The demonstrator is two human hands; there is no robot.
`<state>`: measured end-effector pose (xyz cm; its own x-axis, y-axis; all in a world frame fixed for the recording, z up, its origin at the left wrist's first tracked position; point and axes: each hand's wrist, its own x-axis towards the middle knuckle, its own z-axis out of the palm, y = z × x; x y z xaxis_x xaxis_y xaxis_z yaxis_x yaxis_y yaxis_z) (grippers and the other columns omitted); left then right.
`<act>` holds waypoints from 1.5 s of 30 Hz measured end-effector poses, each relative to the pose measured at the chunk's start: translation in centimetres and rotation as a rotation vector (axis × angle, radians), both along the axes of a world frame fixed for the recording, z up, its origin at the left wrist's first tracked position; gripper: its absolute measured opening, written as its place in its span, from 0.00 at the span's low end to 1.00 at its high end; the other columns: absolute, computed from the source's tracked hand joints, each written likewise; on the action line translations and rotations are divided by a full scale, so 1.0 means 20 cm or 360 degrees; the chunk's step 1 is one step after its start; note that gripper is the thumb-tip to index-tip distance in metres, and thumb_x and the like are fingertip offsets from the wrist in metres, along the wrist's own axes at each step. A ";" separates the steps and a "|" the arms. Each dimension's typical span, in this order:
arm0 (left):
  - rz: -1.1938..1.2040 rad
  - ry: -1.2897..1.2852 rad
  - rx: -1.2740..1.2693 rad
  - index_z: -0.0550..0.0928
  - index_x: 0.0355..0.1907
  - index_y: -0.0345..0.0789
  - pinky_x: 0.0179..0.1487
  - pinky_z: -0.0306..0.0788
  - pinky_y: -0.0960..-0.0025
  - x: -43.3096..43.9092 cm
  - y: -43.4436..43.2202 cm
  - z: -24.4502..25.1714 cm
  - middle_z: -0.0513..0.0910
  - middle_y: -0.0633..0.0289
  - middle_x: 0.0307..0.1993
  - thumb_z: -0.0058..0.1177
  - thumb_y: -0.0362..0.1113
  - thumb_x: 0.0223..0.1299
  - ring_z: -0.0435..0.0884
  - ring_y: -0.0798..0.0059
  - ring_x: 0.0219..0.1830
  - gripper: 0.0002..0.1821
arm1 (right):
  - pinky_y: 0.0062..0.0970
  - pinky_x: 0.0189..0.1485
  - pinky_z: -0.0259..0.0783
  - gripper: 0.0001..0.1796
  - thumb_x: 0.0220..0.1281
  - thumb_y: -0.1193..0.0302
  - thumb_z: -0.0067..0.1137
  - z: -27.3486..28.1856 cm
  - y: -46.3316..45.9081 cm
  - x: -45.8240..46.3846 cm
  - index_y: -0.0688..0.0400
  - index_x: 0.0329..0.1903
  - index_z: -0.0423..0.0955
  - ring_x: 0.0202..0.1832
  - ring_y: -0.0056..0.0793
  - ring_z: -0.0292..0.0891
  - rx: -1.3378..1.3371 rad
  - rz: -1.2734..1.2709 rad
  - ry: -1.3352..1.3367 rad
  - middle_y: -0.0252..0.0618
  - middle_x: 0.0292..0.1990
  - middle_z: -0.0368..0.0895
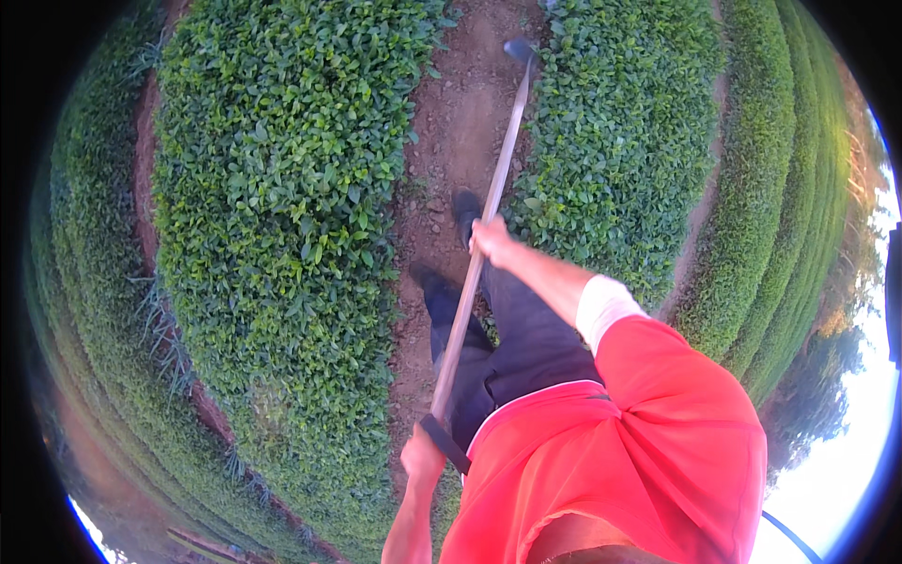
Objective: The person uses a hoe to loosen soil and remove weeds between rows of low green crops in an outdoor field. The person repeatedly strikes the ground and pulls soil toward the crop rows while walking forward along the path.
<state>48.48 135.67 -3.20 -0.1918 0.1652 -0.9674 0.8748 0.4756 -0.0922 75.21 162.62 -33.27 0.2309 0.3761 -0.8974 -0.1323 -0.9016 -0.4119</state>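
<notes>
A long-handled hoe slants across the view, its wooden handle (461, 321) running from my waist up to the far end of the dirt path. Its dark metal blade (519, 49) is slightly blurred and is close to the soil beside the right-hand bushes; I cannot tell whether it touches. Midway along the shaft, my right hand (491, 240) is closed around the wood. My left hand (423, 452) grips the near end at hip height, where a black strap (445, 444) partly covers the handle's end.
A narrow path of bare soil (465, 127) runs between two dense, clipped hedge rows, left (282, 211) and right (620, 141). My dark shoes (465, 211) stand on it, one ahead. More curved rows (757, 176) lie beyond, with trees (810, 416) at the right rim.
</notes>
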 end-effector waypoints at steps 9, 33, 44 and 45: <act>0.0105 -0.0514 0.0404 0.73 0.56 0.29 0.53 0.78 0.44 0.59 0.90 -0.18 0.87 0.35 0.39 0.57 0.42 0.61 0.87 0.37 0.44 0.25 | 0.40 0.35 0.82 0.26 0.70 0.61 0.60 -0.02 0.64 0.45 0.73 0.51 0.66 0.31 0.45 0.86 0.0047 0.0495 -0.0682 0.54 0.31 0.85; -0.0047 -0.0227 0.0175 0.75 0.45 0.32 0.45 0.80 0.41 -0.21 -0.31 0.31 0.86 0.36 0.31 0.61 0.41 0.56 0.87 0.36 0.39 0.19 | 0.43 0.33 0.81 0.23 0.65 0.61 0.60 0.28 -0.40 -0.12 0.74 0.44 0.73 0.34 0.47 0.86 -0.0001 0.0671 -0.0485 0.56 0.33 0.85; -0.0070 -0.0111 0.0056 0.79 0.47 0.37 0.46 0.80 0.46 -0.79 -0.77 0.75 0.88 0.44 0.34 0.63 0.38 0.51 0.87 0.41 0.40 0.19 | 0.41 0.31 0.83 0.15 0.64 0.67 0.65 0.49 -1.21 -0.53 0.67 0.44 0.76 0.31 0.39 0.86 -0.0588 0.0262 0.0151 0.47 0.34 0.86; 0.0007 -0.0106 0.0059 0.80 0.45 0.37 0.45 0.80 0.46 -0.81 -0.81 0.77 0.88 0.44 0.34 0.64 0.38 0.50 0.87 0.42 0.39 0.18 | 0.40 0.29 0.84 0.13 0.65 0.67 0.66 0.47 -1.24 -0.54 0.65 0.43 0.77 0.29 0.37 0.86 -0.0674 0.0111 0.0322 0.44 0.34 0.86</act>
<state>32.20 119.45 12.22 -0.1279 0.2004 -0.9713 0.8763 0.4814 -0.0161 64.45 137.90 -23.77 0.0227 -0.0245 -0.9994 -0.1051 -0.9942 0.0219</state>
